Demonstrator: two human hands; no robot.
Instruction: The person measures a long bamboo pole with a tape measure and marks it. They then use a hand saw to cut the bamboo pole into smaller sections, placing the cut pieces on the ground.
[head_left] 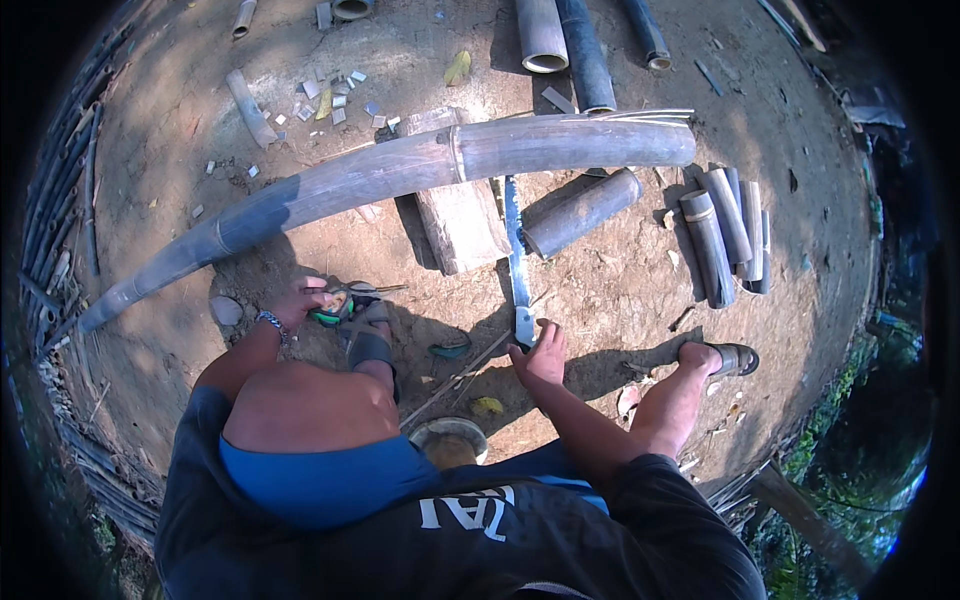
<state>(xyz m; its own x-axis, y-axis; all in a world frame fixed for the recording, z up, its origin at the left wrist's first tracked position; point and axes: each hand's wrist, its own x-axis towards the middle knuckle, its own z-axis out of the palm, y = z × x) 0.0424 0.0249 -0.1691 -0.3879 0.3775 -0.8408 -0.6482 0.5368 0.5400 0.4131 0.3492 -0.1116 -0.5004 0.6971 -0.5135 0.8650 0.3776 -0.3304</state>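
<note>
See slim silver-bladed saw (pixel 517 275) just ahead of nearer right hand (pixel 542 361), pointing lengthwise toward thick grey bamboo pole (pixel 370 177) — cannot tell if gripped

The right hand (pixel 541 357) partly hides the near end of a long, narrow metal blade (pixel 518 270); a long grey bamboo pole (pixel 380 170) covers its far end. Whether the left hand (pixel 301 298) grips the small green-and-yellow object (pixel 331 306) seems unclear. The top edge crops a thick grey bamboo tube (pixel 541 35).
</note>
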